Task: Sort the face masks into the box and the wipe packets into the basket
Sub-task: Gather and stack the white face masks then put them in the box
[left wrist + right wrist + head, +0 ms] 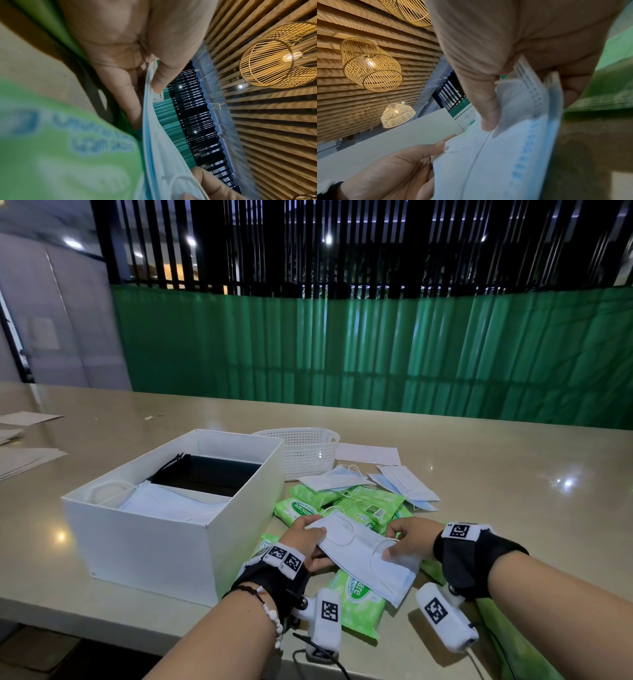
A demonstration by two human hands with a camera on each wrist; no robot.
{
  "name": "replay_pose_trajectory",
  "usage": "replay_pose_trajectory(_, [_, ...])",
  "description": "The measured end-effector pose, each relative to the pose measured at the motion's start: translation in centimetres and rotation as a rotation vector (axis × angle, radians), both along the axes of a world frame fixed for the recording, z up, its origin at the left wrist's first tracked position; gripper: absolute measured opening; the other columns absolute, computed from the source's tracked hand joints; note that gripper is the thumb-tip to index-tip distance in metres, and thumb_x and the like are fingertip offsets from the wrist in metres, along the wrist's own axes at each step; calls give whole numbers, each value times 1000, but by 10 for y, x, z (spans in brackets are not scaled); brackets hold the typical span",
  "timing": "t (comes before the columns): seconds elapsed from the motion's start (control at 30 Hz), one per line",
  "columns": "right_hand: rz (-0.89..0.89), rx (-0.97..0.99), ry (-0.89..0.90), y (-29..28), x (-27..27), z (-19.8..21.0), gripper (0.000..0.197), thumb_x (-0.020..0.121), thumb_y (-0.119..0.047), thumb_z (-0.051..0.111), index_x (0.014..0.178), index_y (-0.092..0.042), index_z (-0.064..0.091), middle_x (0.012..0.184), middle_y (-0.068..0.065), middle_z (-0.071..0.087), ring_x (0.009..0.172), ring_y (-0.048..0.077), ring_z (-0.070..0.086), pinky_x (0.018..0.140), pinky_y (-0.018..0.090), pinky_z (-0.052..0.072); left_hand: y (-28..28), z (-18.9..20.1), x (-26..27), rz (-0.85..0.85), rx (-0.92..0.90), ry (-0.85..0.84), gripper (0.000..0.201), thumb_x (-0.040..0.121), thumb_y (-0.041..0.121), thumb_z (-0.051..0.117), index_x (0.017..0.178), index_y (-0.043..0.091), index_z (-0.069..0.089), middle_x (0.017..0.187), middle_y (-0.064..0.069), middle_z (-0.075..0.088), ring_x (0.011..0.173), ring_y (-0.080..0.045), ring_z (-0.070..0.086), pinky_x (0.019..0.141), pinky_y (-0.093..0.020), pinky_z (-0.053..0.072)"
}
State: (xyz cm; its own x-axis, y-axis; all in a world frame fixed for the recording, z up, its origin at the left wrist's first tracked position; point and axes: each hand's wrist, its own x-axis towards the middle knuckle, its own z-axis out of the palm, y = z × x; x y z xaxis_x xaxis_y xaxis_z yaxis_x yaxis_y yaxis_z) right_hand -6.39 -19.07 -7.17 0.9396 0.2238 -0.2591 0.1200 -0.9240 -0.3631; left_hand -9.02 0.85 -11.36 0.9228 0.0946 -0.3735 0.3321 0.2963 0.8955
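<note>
Now both hands, left hand [310,539] and right hand [409,537], fingers pinching probably one face mask [366,556] above wipe packets [356,601], beside box [144,537].

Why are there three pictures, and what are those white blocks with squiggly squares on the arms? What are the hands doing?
No machine here: a person wears three cameras. The big picture comes from one on the head, looking down. The other two come from cameras strapped to the wrists, those white blocks, so they show fingers very close up.

The left hand and the right hand both pinch a pale blue face mask, one at each end. Under it on the table lie green wipe packets and more loose masks. The white box already holds some masks. The white basket stands behind it; what is inside cannot be seen.
</note>
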Motion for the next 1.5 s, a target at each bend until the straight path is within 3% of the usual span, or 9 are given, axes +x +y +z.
replay_pose_trajectory(0.37, [29, 14, -16, -3, -4, 1, 23, 77, -31, 69, 82, -32, 47, 73, -9, 50, 65, 10, 45, 53, 20, 33, -1, 3, 0, 47, 127, -35, 39, 88, -12, 39, 114, 15, 51, 101, -16, 58, 71, -27, 60, 59, -42, 57])
replay_pose_trajectory(0.53, [39, 212, -125, -2, -6, 28, 28, 80, -24, 70, 98, -34, 52, 83, -3, 51, 71, 13, 48, 57, 23, 34, 3, 40, -6, 51, 446, -210, 46, 81, -8, 41, 112, 24, 52, 79, -6, 49, 54, -20, 50, 46, -26, 49])
replay_pose_trajectory(0.73, [135, 730, -161, 21, -5, 80, 26, 81, -3, 67, 88, -27, 59, 82, 4, 61, 79, 23, 56, 78, 39, 44, 37, 126, -31, -39, 544, -408, 52, 80, -9, 37, 99, 34, 59, 86, -5, 53, 51, -12, 50, 59, -28, 55])
replay_pose_trajectory(0.87, [248, 947, -172, 54, -13, 105, 27, 84, 6, 59, 91, -20, 56, 66, 4, 52, 47, 5, 51, 48, 15, 41, 79, 172, -63, 30, 592, -463, 53, 83, -15, 29, 99, 20, 65, 86, 5, 63, 35, -2, 39, 43, -14, 46])
replay_pose_trajectory(0.97, [345, 867, -191, 85, -17, 110, 22, 86, -2, 59, 91, -23, 54, 71, 1, 56, 58, 6, 54, 51, 17, 42, 129, 193, -83, 190, 695, -414, 57, 82, -15, 26, 101, 21, 67, 72, 2, 55, 44, -6, 40, 40, -11, 42])
replay_pose_trajectory(1.07, [440, 619, -277, 119, -20, 102, 10, 89, -18, 59, 93, -27, 57, 88, 0, 62, 83, 16, 59, 77, 33, 50, 179, 199, -96, 352, 808, -334, 56, 83, -12, 28, 95, 24, 68, 70, -4, 51, 45, -8, 42, 39, -11, 44])
replay_pose_trajectory(1.13, [524, 462, -330, 140, -27, 96, 16, 92, -25, 55, 107, -25, 61, 108, -2, 65, 103, 15, 59, 94, 29, 45, 204, 194, -99, 393, 865, -267, 55, 84, -12, 28, 98, 25, 67, 73, -6, 51, 44, -8, 43, 40, -10, 44])
replay_pose_trajectory(1.33, [732, 96, -261, 188, -39, 80, 38, 101, -33, 31, 131, -20, 50, 138, -1, 48, 130, 17, 40, 98, 23, 29, 249, 167, -88, 301, 951, -161, 62, 80, -11, 32, 100, 34, 70, 73, -8, 53, 46, -12, 45, 51, -17, 48])
replay_pose_trajectory(1.5, [710, 4, -217, 202, -35, 58, 36, 103, -25, 24, 126, -6, 44, 123, 11, 41, 126, 23, 29, 105, 26, 16, 263, 152, -73, 179, 883, -87, 68, 80, -15, 27, 102, 33, 70, 95, -11, 57, 75, -24, 50, 64, -28, 52])
